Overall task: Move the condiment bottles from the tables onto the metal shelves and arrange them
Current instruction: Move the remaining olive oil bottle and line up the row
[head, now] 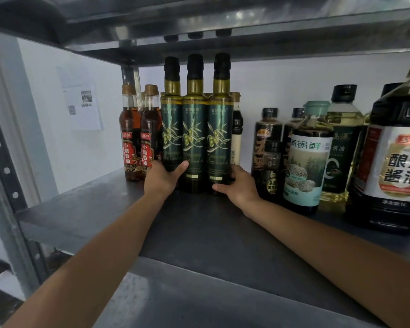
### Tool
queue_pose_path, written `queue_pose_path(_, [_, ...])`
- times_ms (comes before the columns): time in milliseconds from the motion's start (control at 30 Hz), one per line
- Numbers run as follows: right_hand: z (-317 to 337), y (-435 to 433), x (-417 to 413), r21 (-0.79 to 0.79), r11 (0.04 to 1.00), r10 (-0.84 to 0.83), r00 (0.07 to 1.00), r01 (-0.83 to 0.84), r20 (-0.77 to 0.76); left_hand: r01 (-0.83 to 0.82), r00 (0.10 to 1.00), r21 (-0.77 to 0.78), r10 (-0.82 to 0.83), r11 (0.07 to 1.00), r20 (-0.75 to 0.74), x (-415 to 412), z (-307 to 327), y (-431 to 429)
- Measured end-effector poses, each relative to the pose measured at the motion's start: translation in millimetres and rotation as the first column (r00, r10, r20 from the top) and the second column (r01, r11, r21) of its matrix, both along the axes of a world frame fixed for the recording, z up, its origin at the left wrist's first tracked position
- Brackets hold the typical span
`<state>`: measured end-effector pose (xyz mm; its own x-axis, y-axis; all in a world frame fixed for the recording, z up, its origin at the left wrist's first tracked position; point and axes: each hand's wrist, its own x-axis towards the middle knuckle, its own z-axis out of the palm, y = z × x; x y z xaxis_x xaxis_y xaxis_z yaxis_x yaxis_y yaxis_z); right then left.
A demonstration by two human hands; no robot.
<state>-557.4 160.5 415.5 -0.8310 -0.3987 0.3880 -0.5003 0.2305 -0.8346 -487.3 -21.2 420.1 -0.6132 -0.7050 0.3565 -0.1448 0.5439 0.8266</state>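
Three tall dark green olive oil bottles stand side by side on the metal shelf (199, 233): a left one (172, 129), a middle one (194, 133) and a right one (219, 133). My left hand (162, 178) wraps the base of the left bottle, and its thumb reaches across the front toward the middle bottle. At the base of the right bottle my right hand (238, 185) holds on, thumb in front and fingers around the far side. All three bottles are upright and touching.
Two sesame oil bottles (140, 138) stand just left of the olive oils, and a pale bottle (237, 129) is behind them. To the right are dark sauce bottles (268, 147), a mushroom-labelled bottle (308, 162), a tea oil bottle (341, 150) and a large soy sauce jug (393, 174). The upper shelf (223, 24) hangs close above.
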Motion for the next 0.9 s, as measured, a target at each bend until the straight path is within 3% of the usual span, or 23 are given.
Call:
queue_pose_path(67, [1, 5, 6, 0.038, 0.999, -0.007, 1.0, 0.008, -0.023, -0.026, 0.999, -0.004, 0.026, 1.0, 0.019, 2, 2, 7])
queue_pose_path(133, [-1, 15, 14, 0.098, 0.995, -0.006, 1.0, 0.009, -0.023, -0.153, 0.987, -0.056, 0.155, 0.987, 0.032, 10, 8, 23])
queue_pose_path(200, [-2, 37, 24, 0.145, 0.989, -0.003, 1.0, 0.002, 0.002, -0.251, 0.964, -0.201, 0.225, 0.947, -0.145, 21, 14, 43])
queue_pose_path(267, [-3, 69, 34, 0.147, 0.989, -0.034, 0.999, 0.031, 0.019, -0.148, 0.948, -0.357, 0.029, 0.922, -0.317, 29, 17, 68])
queue_pose_path(300, [-3, 87, 38, 0.12, 0.991, -0.058, 0.998, 0.054, 0.032, -0.042, 0.953, -0.433, -0.094, 0.901, -0.289, 29, 15, 80])
queue_pose_path(367, [-4, 120, 44, 0.047, 0.992, -0.116, 0.992, 0.114, 0.057, 0.177, 0.961, -0.526, -0.261, 0.832, -0.089, 20, 8, 105])
queue_pose_path(433, [-4, 142, 44, -0.011, 0.98, -0.199, 0.978, 0.2, 0.069, 0.341, 0.937, -0.533, -0.323, 0.774, 0.131, 7, 0, 126])
queue_pose_path(500, [-4, 154, 39, -0.063, 0.951, -0.298, 0.951, 0.303, 0.076, 0.428, 0.904, -0.478, -0.358, 0.767, 0.234, -6, -4, 139])
queue_pose_path(633, [-4, 158, 20, -0.072, 0.902, -0.421, 0.904, 0.425, 0.069, 0.464, 0.886, -0.36, -0.417, 0.809, 0.205, -25, -3, 154])
queue_pose_path(900, [4, 151, 6, -0.029, 0.974, -0.222, 0.972, 0.225, 0.077, 0.388, 0.921, -0.37, -0.342, 0.844, 0.184, -44, 1, 168])
